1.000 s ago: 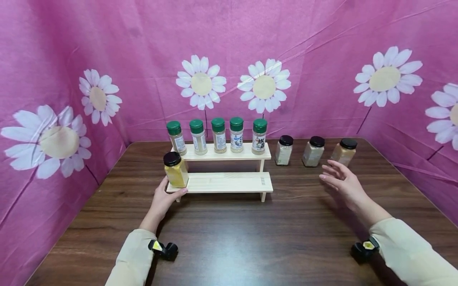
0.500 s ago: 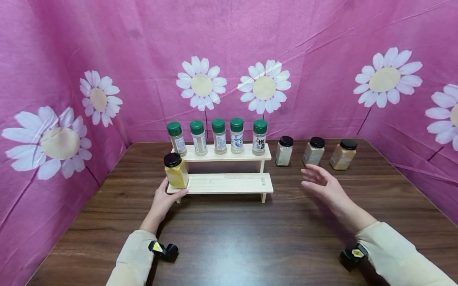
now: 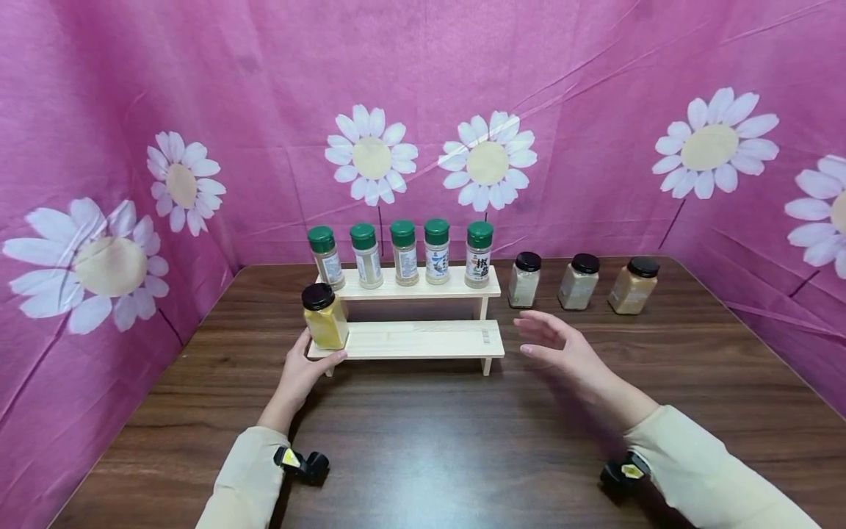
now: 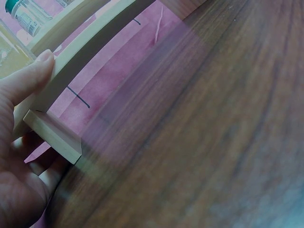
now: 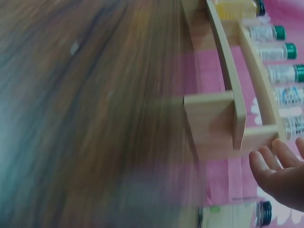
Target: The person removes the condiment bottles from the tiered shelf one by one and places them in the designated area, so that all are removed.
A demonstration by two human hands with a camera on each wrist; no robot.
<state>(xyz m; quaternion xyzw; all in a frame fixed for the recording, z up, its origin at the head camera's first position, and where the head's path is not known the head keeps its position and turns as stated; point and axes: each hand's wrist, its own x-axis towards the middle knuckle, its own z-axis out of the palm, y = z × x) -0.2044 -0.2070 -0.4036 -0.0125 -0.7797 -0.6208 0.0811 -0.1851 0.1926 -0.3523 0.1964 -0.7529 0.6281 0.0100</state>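
Two hands at the two-tier wooden rack, which stands on the brown table. Left hand grips the rack's lower left end: thumb on the front edge, other fingers partly hidden by the leg. Right hand is wide, thumb apart from fingers, bare-palmed near the rack's right end. Yellow jar, black lid, upright on the lower tier's left end, just beside the left thumb. Five green-capped bottles line the upper tier. Three black-lidded jars stand apart on the table, right of the rack.
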